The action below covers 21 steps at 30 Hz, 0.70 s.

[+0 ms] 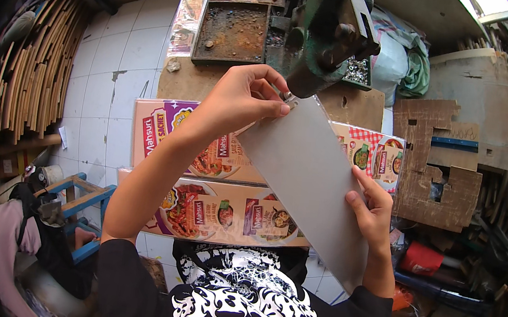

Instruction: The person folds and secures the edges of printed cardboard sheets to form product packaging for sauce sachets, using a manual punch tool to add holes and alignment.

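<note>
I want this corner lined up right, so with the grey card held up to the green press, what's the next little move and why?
Probably nudge the grey card corner slightly further under the green press head. The left hand pinches that corner right at the tool's tip, and the right hand steadies the card's lower edge.

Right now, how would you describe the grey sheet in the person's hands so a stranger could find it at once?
Start at the green metal press at the top of the bench. Just below it, a long plain grey sheet slants toward the person, its top corner pinched by the left hand, its right edge steadied by the right hand. Unlike the colourful printed cartons beneath, it is blank.
</note>
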Motion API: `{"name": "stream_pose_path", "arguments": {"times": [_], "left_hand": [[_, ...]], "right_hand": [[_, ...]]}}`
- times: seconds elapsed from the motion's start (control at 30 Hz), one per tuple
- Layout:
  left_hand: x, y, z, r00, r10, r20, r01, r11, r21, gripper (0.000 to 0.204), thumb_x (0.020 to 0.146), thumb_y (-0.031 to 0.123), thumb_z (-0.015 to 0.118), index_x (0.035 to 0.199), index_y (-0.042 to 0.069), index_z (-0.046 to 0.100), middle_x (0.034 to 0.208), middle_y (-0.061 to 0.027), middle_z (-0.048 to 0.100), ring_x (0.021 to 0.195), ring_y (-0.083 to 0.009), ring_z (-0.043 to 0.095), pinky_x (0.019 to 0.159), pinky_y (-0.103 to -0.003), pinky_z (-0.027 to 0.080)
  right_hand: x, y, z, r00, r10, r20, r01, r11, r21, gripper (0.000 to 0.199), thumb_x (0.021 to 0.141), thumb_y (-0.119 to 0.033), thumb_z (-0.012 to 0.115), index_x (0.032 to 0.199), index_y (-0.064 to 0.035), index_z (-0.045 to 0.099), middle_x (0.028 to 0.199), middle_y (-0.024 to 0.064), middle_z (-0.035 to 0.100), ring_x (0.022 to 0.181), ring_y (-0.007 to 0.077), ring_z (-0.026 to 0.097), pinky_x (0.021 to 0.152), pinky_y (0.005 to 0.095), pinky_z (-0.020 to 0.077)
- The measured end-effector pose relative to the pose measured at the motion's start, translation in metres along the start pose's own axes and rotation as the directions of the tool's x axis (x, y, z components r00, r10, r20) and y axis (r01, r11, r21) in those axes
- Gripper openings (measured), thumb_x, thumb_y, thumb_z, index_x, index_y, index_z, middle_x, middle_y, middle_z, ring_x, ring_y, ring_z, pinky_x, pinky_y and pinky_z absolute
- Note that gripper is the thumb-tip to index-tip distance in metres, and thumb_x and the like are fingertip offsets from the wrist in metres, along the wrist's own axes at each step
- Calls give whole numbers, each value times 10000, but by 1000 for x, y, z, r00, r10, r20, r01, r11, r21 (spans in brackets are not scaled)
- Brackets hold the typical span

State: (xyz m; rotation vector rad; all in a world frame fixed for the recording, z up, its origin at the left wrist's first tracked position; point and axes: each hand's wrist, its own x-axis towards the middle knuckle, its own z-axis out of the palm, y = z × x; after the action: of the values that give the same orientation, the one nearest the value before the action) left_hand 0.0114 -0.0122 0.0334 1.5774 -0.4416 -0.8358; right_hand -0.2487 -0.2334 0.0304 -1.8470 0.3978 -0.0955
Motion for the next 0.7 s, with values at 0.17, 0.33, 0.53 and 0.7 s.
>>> {"name": "stream_pose_path", "arguments": {"times": [0.17,0.33,0.53,0.7], "left_hand": [[26,-4,-3,999,27,35,-26,1000,-11,359,785,71,776,1094,-38,631,833,-93,702,731,-107,655,666,-251,515],[41,-7,-2,1000,14,27,-14,1000,-26,375,769,69,783,1093,-39,630,807,-65,677,711,-99,642,641,-246,502],[56,-6,-1,999,0,53,5,994,-111,363,753,60,786,1075,-31,642,802,-49,649,692,-87,605,617,-235,470],[67,-5,4,997,0,71,8,993,-115,340,750,63,788,1052,-24,656,807,-60,656,710,-88,600,636,-234,467]], "right_hand": [[15,-9,-5,997,81,19,-82,996,40,486,899,15,659,1367,50,535,1285,178,620,1155,184,597,992,284,456],[25,-1,-12,997,68,46,-69,997,38,482,919,0,649,1380,54,519,1223,157,650,1040,149,631,924,259,491],[34,6,-16,998,54,23,-56,997,59,475,923,-16,654,1379,35,532,1180,136,668,1001,127,636,852,248,519],[39,11,-20,999,54,1,-54,998,35,471,926,-18,652,1380,25,536,1204,134,657,1001,130,638,867,254,522]]}}
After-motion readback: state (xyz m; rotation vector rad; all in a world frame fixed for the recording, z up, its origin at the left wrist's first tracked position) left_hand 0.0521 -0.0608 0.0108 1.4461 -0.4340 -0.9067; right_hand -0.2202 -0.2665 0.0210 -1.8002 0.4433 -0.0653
